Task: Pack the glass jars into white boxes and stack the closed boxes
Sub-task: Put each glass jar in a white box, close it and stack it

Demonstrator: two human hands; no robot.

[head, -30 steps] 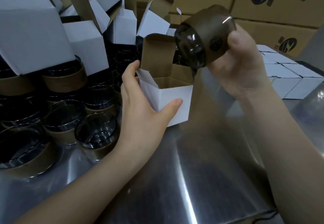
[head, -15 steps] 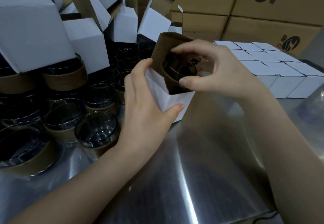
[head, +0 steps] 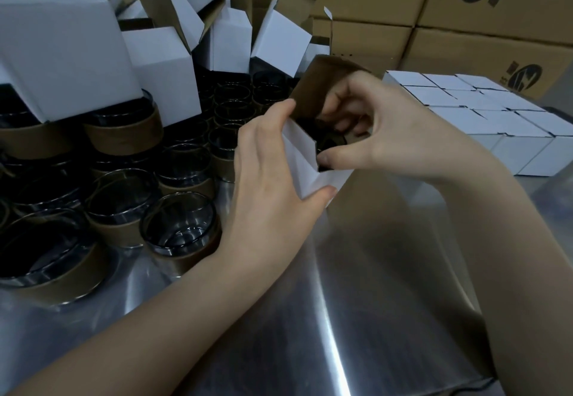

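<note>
An open white box (head: pixel 305 168) stands on the steel table (head: pixel 341 302), its brown inner flap (head: pixel 313 85) raised at the back. My left hand (head: pixel 269 185) grips the box's left side, thumb on the front face. A dark glass jar (head: pixel 330 144) sits inside the box mouth, mostly hidden. My right hand (head: pixel 381 135) reaches into the opening from the right, with fingers and thumb curled round the jar's rim.
Several glass jars with brown paper bands (head: pixel 179 231) crowd the table's left side. Open white boxes (head: pixel 161 64) pile up behind them. Closed white boxes (head: pixel 483 116) are stacked at the right. Brown cartons (head: pixel 465 23) line the back.
My right hand has brought the jar down from above the box into its opening. My left hand has stayed on the box, which has tilted slightly.
</note>
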